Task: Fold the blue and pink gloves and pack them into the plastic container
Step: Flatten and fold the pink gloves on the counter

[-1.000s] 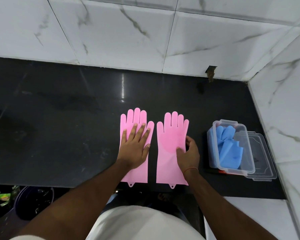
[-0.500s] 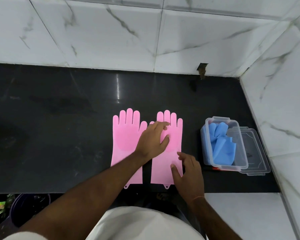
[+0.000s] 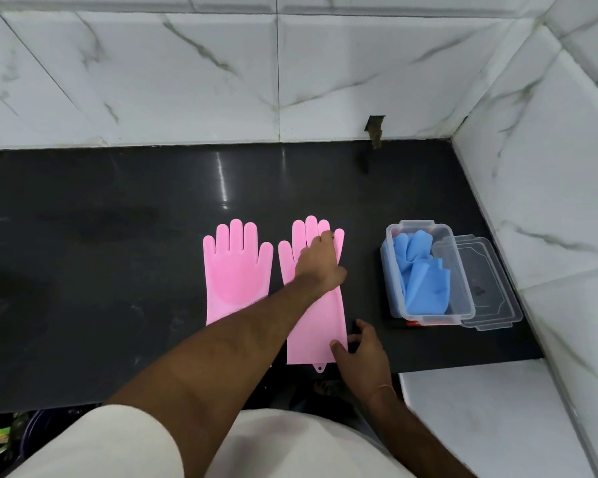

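Left hand [image 3: 320,262] moved further right across the right pink glove [image 3: 316,319], curled fingers pinching near its fingertips, right hand [image 3: 359,350] spread with thumb at the cuff edge, left pink glove [image 3: 237,274] flat alongside, blue gloves [image 3: 422,274] in plastic container [image 3: 428,319].

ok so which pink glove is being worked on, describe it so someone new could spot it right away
On the black countertop, left of the clear plastic container holding blue gloves, two pink gloves lie flat side by side. It is the right pink glove, nearer the container. Unlike the untouched left pink glove, it has the left hand on its fingers and the right hand at its cuff.
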A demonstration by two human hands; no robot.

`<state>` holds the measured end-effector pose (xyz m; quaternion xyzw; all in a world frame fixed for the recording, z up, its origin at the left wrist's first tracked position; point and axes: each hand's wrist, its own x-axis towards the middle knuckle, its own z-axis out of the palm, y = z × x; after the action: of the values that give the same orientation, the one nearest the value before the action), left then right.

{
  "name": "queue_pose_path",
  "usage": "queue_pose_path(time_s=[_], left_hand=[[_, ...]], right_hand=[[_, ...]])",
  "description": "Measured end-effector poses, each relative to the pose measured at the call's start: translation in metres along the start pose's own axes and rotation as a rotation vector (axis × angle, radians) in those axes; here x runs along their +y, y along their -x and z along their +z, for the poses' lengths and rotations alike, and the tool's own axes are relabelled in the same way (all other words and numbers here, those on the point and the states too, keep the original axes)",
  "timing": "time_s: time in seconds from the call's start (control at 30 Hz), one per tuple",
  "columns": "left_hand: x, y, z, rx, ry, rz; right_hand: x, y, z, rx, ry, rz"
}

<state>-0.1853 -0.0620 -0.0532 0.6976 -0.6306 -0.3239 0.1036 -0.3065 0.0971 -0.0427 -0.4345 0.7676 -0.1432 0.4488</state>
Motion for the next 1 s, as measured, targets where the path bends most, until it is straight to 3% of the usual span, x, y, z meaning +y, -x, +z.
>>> queue_pose_path(time_s=[0.07,0.2,0.37,0.47,0.57,0.67,0.77,1.0], left_hand=[[-0.003,-0.001,-0.004,0.005,0.089,-0.029],[-0.016,0.000,-0.021,0.015,0.400,-0.163],[-0.061,0.005,-0.070,0.127,0.633,-0.110],[-0.104,0.016,-0.104,0.171,0.728,-0.117],[-0.152,0.029,-0.126,0.253,0.691,-0.227],[-0.193,0.041,-0.130,0.196,0.556,-0.338],[-0.214,0.049,-0.127,0.143,0.349,-0.340],[-0.215,0.050,-0.127,0.141,0.417,-0.327]], right_hand=[[-0.001,0.002,0.004,-0.016,0.011,-0.026],[-0.008,0.015,0.016,-0.005,-0.020,-0.247],[-0.033,0.034,0.044,0.082,0.158,-0.757],[-0.052,0.039,0.061,0.065,0.264,-0.954],[-0.063,0.043,0.075,-0.027,0.402,-1.089],[-0.072,0.050,0.088,-0.052,0.526,-1.190],[-0.080,0.053,0.097,-0.048,0.559,-1.252],[-0.082,0.053,0.107,-0.102,0.633,-1.294]])
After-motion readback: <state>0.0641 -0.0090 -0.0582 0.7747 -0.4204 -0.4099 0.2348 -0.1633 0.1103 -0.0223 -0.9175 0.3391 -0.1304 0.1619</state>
